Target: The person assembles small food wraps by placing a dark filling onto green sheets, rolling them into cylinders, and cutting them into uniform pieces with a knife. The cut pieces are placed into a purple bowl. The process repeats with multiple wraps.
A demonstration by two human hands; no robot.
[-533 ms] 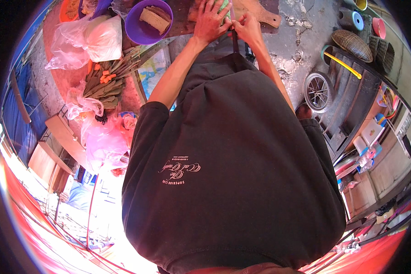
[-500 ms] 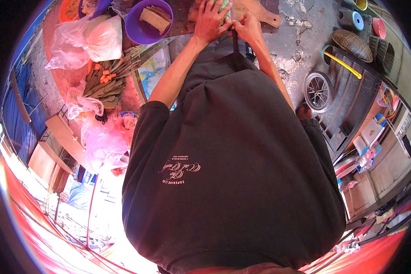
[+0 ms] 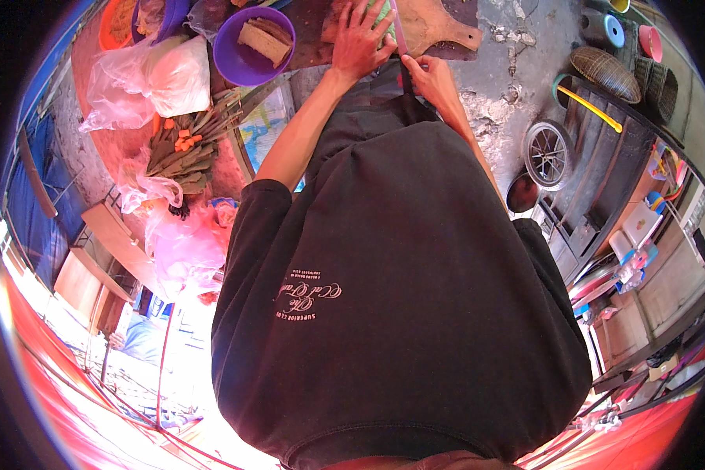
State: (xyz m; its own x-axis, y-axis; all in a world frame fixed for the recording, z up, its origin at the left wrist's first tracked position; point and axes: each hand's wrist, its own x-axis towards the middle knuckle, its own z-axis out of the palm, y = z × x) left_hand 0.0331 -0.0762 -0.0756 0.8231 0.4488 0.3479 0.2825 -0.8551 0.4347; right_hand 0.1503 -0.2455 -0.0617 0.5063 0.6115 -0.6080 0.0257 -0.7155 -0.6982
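Observation:
At the top of the head view, my left hand (image 3: 359,41) is bent over a pale green leafy vegetable (image 3: 381,11), pressing it onto a wooden cutting board (image 3: 435,25). Part of the vegetable is hidden by the fingers and the frame edge. My right hand (image 3: 431,76), closed round the handle of a knife (image 3: 400,30), is nearer to my body. The blade points away from me, close to the right side of the vegetable. Most of the handle is covered by my fingers.
Left of the board stands a purple bowl (image 3: 232,61) with tan, block-shaped pieces. Plastic bags (image 3: 176,74) and a bundle of long green leaves with orange pieces (image 3: 184,153) lie further left. A spoked wheel (image 3: 547,155) and a woven basket (image 3: 605,74) are at the right.
My right hand has drawn back toward my body with the knife, and more of the blade shows. My left hand stays on the vegetable.

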